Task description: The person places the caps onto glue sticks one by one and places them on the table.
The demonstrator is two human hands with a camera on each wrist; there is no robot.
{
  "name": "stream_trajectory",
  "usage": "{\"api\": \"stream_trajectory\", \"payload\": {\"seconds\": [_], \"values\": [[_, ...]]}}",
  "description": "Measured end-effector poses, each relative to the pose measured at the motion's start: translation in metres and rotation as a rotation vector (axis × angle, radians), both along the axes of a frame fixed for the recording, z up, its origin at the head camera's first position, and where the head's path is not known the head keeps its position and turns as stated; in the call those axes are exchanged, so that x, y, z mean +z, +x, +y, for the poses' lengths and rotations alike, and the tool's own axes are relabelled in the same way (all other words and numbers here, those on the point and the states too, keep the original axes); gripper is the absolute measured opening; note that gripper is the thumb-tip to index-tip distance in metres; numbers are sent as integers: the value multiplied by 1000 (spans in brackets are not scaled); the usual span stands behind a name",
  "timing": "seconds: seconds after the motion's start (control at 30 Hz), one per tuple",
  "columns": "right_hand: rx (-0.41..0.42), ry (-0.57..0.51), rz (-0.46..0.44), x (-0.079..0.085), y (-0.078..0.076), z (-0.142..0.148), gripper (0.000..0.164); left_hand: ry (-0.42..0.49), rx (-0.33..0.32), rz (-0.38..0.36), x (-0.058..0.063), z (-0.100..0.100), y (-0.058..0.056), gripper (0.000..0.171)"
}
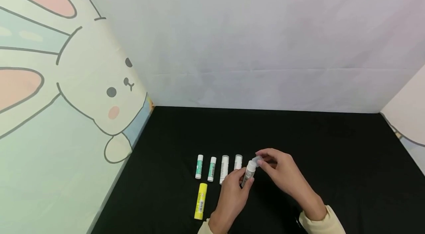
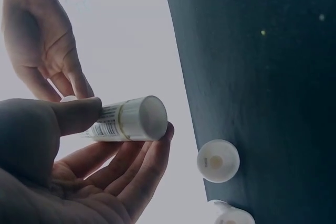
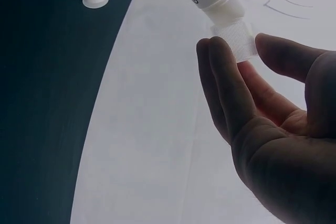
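My left hand (image 1: 232, 194) grips a white glue stick (image 1: 248, 174) with its thumb and fingers, holding it tilted above the black table. At the stick's upper end, my right hand (image 1: 281, 172) pinches a translucent ribbed cap (image 3: 236, 40) between thumb and fingers. In the right wrist view the cap lies right against the white end of the stick; whether it still sits around that end, I cannot tell. The round base of the glue stick (image 2: 152, 118) faces the left wrist camera, with printed text and a barcode on its side.
Left of my hands, two small green-and-white sticks (image 1: 199, 167) and two white sticks (image 1: 224, 168) form a row; my left hand partly covers the rightmost. A yellow glue stick (image 1: 200, 201) lies nearer. Behind the black table (image 1: 299, 130) rises a pale cloth wall (image 1: 265, 42).
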State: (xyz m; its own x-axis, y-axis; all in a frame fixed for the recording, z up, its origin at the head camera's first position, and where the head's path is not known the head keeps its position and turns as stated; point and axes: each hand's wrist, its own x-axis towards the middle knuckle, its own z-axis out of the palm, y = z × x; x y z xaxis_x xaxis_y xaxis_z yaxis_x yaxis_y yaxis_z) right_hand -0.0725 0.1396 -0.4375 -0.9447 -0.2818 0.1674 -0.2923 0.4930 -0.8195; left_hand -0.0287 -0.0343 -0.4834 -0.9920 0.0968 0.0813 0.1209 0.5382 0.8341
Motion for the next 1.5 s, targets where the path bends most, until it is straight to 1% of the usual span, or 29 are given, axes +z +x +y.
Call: {"api": "stream_trajectory", "payload": {"seconds": [0.13,0.33,0.57,0.77,0.83,1.03,1.1,1.27,1.37,1.5], "values": [[15,-6,0,-1,0,-2,21,-13,-1,10,-1,-2,2,14],[45,1,-11,-2,1,-5,21,-2,-2,-24,-2,-3,3,18],[87,1,-8,-1,1,-6,23,-29,-4,-55,-1,-6,5,22],[160,18,5,-2,1,-7,24,-56,2,-81,-2,-9,11,25],[185,17,3,-3,1,-8,25,-51,4,-94,-3,-9,12,26],[260,30,-33,-8,3,-10,25,-57,3,-126,-3,-12,16,25],[269,44,-44,-10,4,-11,25,-53,1,-141,-2,-12,17,23],[260,84,-47,-11,6,-15,23,-19,-9,-185,-1,-12,19,12],[263,94,-54,-11,8,-17,21,-5,-8,-207,-2,-12,21,10],[266,96,-61,-13,10,-18,20,-14,-12,-202,-3,-13,24,8]]}}
